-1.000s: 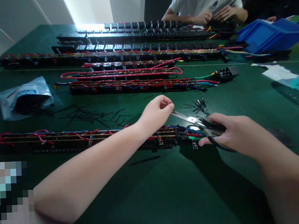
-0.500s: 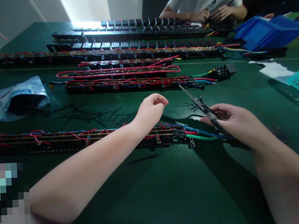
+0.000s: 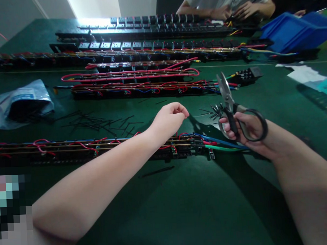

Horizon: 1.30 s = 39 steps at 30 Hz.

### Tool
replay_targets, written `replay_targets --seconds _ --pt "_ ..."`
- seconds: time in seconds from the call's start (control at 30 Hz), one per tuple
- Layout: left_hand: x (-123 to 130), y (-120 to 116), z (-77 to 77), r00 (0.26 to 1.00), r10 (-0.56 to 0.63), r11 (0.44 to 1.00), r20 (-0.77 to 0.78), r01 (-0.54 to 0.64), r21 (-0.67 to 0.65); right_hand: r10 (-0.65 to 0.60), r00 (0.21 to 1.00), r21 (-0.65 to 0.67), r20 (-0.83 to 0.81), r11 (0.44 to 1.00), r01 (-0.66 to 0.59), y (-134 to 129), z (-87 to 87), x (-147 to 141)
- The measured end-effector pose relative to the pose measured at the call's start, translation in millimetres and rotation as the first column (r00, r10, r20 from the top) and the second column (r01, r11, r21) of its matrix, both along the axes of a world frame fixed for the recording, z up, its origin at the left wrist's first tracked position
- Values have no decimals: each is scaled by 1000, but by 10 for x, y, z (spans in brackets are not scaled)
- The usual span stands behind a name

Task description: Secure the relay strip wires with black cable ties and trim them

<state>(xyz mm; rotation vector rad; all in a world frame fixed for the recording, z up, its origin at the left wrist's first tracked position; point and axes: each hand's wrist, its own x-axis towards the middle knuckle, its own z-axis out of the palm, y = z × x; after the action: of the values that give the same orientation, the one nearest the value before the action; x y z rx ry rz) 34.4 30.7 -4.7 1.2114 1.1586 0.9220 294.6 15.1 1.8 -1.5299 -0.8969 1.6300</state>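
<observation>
My left hand (image 3: 174, 116) hovers above the nearest wired power strip (image 3: 72, 148), fingers curled in a pinch; what they hold, if anything, is too small to name. On the right, my right hand (image 3: 250, 133) holds black-handled scissors (image 3: 229, 101) upright, the blades parted slightly and pointing away. Behind the scissors lies a small pile of black clippings (image 3: 215, 111). Blue, green and red wires (image 3: 224, 146) run from the strip's right end, below my right hand. Loose black ties (image 3: 98, 123) are scattered left of my left hand.
More wired strips (image 3: 140, 88) lie in rows farther back on the green table (image 3: 167, 209). A plastic bag (image 3: 29, 96) sits at left, a blue bin (image 3: 295, 32) at back right near white paper (image 3: 302, 75). Another person's hands (image 3: 242, 11) work across the table.
My right hand has turned, bringing the scissors upright with their loops in view and the blades parted. My left hand has shifted slightly right, its fingers still curled.
</observation>
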Motion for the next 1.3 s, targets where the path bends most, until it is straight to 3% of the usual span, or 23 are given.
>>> replay_targets --seconds 0.17,0.27,0.33,0.43,0.5,0.57,0.73,0.93,1.13,1.3 --pt "1 3 -10 1000 -9 1000 -15 9 3 -65 997 -49 51 996 68 9 8 5" --pt "2 5 -17 1000 -11 1000 -14 11 1 -63 955 50 290 997 51 -19 39 -5" --pt "2 5 -16 1000 -10 1000 -2 10 1 -37 856 145 516 988 -45 -39 39 9" --pt "-2 -1 -6 1000 -1 1000 5 1 -3 -51 615 250 787 938 -241 -45 -9 57" --pt "-6 -6 4 1000 4 1000 3 -4 -3 -104 455 294 884 881 -370 -34 -52 81" --pt "-8 -10 12 1000 3 1000 4 -3 -1 -135 367 314 920 817 -485 -21 -81 89" --pt "-2 -10 28 1000 2 1000 13 -2 -8 -184 348 373 919 689 -622 -6 -98 82" --pt "-2 -28 59 1000 -1 1000 5 1 -17 -223 299 372 928 588 -718 -20 -126 96" --pt "-4 -31 66 1000 -4 1000 -2 4 -17 -259 287 385 922 541 -748 -45 -119 71" --pt "-6 -29 62 1000 -10 1000 -19 10 -11 -221 315 385 923 559 -735 -41 -107 51"
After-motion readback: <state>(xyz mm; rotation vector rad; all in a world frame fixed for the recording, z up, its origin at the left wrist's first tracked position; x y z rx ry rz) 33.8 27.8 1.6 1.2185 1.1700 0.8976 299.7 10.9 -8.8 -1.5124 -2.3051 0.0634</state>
